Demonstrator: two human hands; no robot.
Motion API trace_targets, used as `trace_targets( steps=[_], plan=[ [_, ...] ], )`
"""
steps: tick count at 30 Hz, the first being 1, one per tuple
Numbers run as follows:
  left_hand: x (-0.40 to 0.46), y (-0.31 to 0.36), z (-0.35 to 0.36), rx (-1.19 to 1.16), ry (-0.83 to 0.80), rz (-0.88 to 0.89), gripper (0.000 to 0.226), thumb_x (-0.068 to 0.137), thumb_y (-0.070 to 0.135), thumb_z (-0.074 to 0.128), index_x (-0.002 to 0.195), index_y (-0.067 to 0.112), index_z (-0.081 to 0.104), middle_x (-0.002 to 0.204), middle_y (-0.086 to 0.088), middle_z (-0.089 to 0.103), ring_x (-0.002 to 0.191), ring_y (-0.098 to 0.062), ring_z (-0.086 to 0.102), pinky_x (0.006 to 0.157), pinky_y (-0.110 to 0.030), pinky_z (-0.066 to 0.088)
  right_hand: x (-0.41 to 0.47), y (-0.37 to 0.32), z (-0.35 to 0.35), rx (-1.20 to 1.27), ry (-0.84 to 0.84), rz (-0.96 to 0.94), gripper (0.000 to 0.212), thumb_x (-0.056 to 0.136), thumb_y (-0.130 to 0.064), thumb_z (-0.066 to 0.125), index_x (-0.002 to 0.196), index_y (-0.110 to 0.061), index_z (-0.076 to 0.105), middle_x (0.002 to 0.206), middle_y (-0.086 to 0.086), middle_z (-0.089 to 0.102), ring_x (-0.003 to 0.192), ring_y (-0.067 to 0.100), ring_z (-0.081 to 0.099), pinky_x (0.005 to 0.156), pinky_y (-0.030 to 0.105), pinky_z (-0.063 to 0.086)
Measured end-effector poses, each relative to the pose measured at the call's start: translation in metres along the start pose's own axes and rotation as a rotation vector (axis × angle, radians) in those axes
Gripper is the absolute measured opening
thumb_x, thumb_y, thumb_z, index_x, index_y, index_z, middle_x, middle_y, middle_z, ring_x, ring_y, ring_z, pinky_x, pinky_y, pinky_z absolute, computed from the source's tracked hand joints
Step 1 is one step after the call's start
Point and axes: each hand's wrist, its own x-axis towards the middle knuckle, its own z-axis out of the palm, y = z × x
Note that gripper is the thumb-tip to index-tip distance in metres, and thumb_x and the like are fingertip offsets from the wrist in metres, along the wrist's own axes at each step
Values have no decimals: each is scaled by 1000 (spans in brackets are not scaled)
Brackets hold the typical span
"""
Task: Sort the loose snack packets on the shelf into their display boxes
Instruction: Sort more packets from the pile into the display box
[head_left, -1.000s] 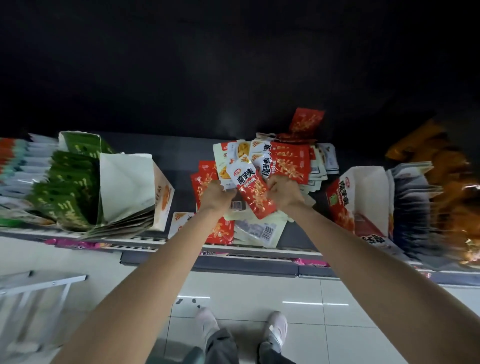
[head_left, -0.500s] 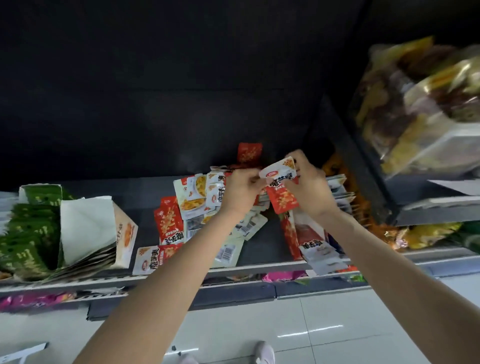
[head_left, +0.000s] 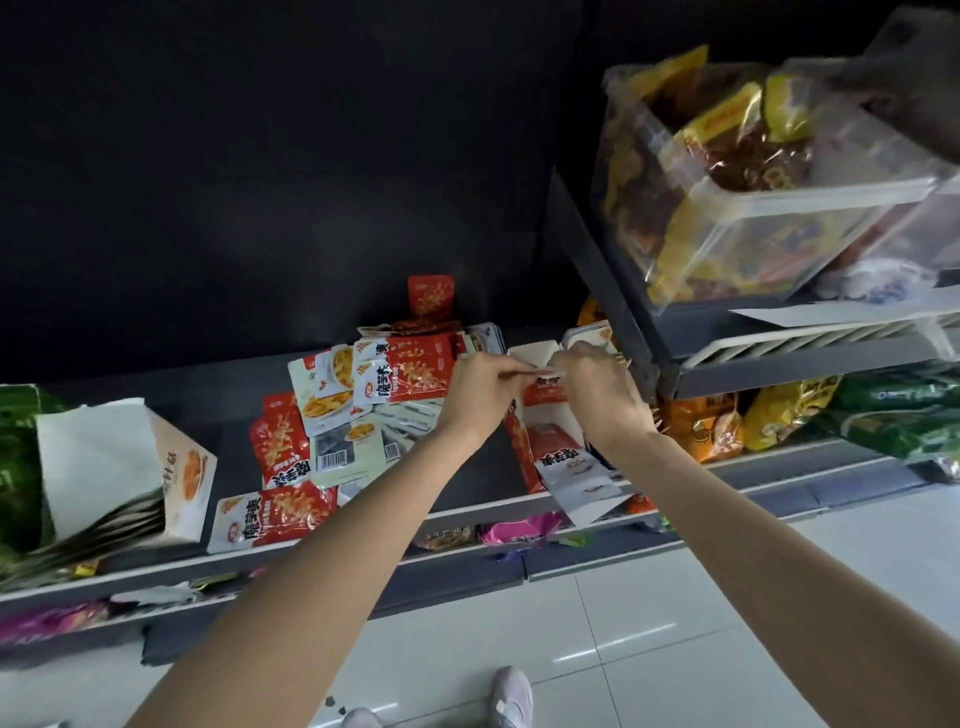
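Both hands now farther right than half second ago: left hand (head_left: 478, 387) and right hand (head_left: 597, 387) pinch thin red-and-white snack packet (head_left: 537, 375) over open white-and-red display box (head_left: 558, 447) (print unreadable); loose packets (head_left: 395, 371) on shelf (head_left: 363, 538).

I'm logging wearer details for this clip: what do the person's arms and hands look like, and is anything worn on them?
Both forearms are bare up to the frame's edge, with no sleeves showing. The left hand and right hand wear no gloves; no watch, ring or wristband is visible.
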Motion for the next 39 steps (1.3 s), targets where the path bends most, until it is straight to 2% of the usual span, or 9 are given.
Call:
trace_targets(
  steps=[5, 9, 13, 19, 26, 29, 32, 35, 39],
  plan=[
    [-7, -11, 8, 170, -240, -57, 21, 88, 12, 60, 106, 12, 71, 105, -5, 72, 94, -17, 66, 86, -28, 50, 2, 18, 24, -157, -178, 43, 44, 87, 4, 47, 118, -23, 63, 111, 13, 65, 102, 33, 64, 84, 39, 54],
    [-15, -22, 7, 150, -384, -110, 25, 89, 11, 59, 113, 11, 66, 115, -5, 68, 104, -17, 63, 93, -28, 47, 1, 26, 36, -66, -415, 106, 36, 89, -2, 46, 113, -19, 66, 112, 8, 66, 101, 27, 63, 82, 32, 52],
    [-20, -33, -11, 68, -208, -185, 25, 93, 10, 51, 115, 11, 64, 110, 2, 65, 97, -9, 59, 81, -14, 40, 5, 15, 39, 78, -342, 91, 28, 90, -11, 49, 114, -12, 63, 117, 8, 65, 112, 25, 59, 96, 34, 47],
    [-28, -80, -61, 41, 126, -335, 25, 94, 4, 46, 112, 4, 63, 112, -10, 66, 101, -18, 61, 81, -20, 45, 26, -41, 62, 203, -243, -36, 38, 89, -5, 48, 125, -11, 56, 125, 7, 62, 119, 23, 55, 101, 30, 43],
    [-27, -151, -106, 209, -29, -492, 47, 98, 17, 43, 143, 14, 33, 150, -8, 33, 129, -27, 45, 98, -27, 40, 78, -96, 139, 1, -383, -137, 72, 95, -22, 50, 151, -25, 5, 159, 2, 1, 147, 24, 4, 118, 43, 18],
    [-21, -177, -110, 160, -136, -533, 50, 99, 19, 40, 147, 21, 25, 153, -6, 27, 110, -23, 58, 62, -7, 43, 106, -108, 165, -181, -419, -118, 80, 95, -21, 49, 149, -22, -11, 158, 1, -17, 146, 19, -13, 120, 43, 11],
    [-18, -187, -108, 98, -164, -537, 46, 99, 20, 40, 144, 20, 30, 148, -5, 37, 78, -7, 57, 55, -9, 41, 110, -110, 174, -307, -310, -88, 85, 88, -8, 59, 150, -15, 1, 156, 10, 5, 143, 28, 14, 115, 41, 26],
    [-18, -192, -106, 87, -137, -533, 41, 98, 15, 41, 139, 11, 39, 143, -7, 44, 101, -19, 61, 78, -19, 46, 106, -110, 176, -354, -253, -71, 76, 80, -10, 68, 142, -11, 24, 144, 14, 21, 131, 29, 26, 100, 41, 41],
    [-10, -183, -103, -90, -21, -536, 38, 94, 24, 52, 126, 3, 50, 122, -6, 57, 115, -22, 53, 91, -27, 41, 99, -116, 156, -204, -265, -54, 85, 75, -53, 67, 137, -9, 29, 137, 14, 25, 130, 30, 26, 97, 45, 42]
  ],
)
